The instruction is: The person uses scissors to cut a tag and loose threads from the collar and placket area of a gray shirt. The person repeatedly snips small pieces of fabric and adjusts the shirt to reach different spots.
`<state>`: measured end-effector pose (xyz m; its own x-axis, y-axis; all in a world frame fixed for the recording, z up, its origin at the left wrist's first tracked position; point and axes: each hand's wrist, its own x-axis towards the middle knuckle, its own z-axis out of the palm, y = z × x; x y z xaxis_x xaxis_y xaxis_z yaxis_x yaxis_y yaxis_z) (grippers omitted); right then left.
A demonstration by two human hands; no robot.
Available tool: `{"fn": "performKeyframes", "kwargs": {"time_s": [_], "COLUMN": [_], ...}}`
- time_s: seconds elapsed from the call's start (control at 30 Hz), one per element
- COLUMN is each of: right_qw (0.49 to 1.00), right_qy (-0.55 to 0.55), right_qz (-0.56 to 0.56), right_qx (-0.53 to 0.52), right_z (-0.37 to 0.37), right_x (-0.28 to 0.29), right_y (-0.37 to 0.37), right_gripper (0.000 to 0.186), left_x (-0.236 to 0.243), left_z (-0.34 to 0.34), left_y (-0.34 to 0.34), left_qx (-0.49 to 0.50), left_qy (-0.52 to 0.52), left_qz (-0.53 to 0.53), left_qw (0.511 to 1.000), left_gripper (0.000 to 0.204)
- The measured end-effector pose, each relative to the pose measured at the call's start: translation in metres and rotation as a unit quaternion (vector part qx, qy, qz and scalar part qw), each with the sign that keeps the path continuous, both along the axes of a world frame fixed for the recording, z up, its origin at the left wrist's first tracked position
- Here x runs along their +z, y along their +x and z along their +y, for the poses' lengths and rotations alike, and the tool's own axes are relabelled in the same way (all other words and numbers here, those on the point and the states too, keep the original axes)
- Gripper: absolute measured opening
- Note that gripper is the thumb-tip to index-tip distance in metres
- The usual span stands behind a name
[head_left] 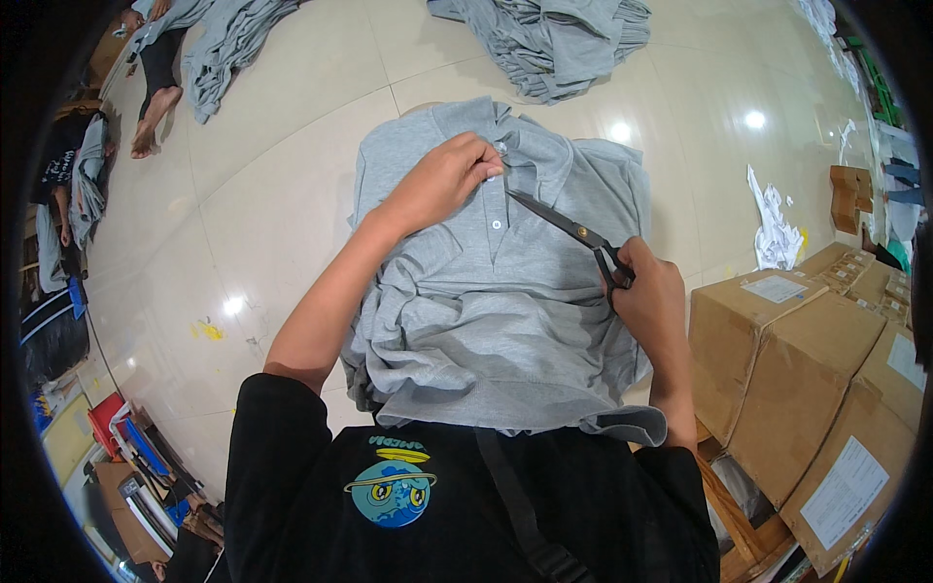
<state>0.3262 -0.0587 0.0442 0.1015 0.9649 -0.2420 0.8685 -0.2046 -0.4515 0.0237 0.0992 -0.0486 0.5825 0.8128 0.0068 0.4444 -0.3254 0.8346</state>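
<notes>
A grey polo shirt (525, 321) lies spread in front of me, its collar at the far end and its button placket facing up. My left hand (449, 180) pinches the placket's edge close to the upper buttons. Black scissors (564, 223) are gripped in my right hand (649, 291), fingers through the handles. Their blades point up and left, with the tip beside the placket near my left fingertips. A white button (497, 224) shows lower on the placket. Whether the blades touch any thread is too small to tell.
Taped cardboard boxes (758, 360) stand at my right. A heap of grey garments (564, 39) lies on the tiled floor ahead. Other people sit at the far left, one with a bare foot (155, 121) showing. White scraps (775, 228) lie on the right.
</notes>
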Motion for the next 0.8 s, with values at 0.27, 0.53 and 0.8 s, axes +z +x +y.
{"fn": "performKeyframes", "kwargs": {"time_s": [0.27, 0.53, 0.8], "right_qw": [0.999, 0.997, 0.995], "right_qy": [0.01, 0.027, 0.042], "right_qz": [-0.035, -0.056, -0.055], "right_qx": [0.037, 0.055, 0.066], "right_z": [0.016, 0.019, 0.024], "right_x": [-0.02, -0.019, -0.028], "right_y": [-0.008, -0.01, -0.012], "right_gripper": [0.026, 0.023, 0.024], "left_x": [0.002, 0.004, -0.002], "left_z": [0.006, 0.009, 0.008], "left_y": [-0.002, -0.001, 0.001], "left_qx": [0.014, 0.015, 0.02], "left_qy": [-0.048, -0.065, -0.055], "left_qz": [-0.009, -0.003, -0.005], "left_qw": [0.999, 0.998, 0.998], "left_gripper": [0.027, 0.031, 0.032]}}
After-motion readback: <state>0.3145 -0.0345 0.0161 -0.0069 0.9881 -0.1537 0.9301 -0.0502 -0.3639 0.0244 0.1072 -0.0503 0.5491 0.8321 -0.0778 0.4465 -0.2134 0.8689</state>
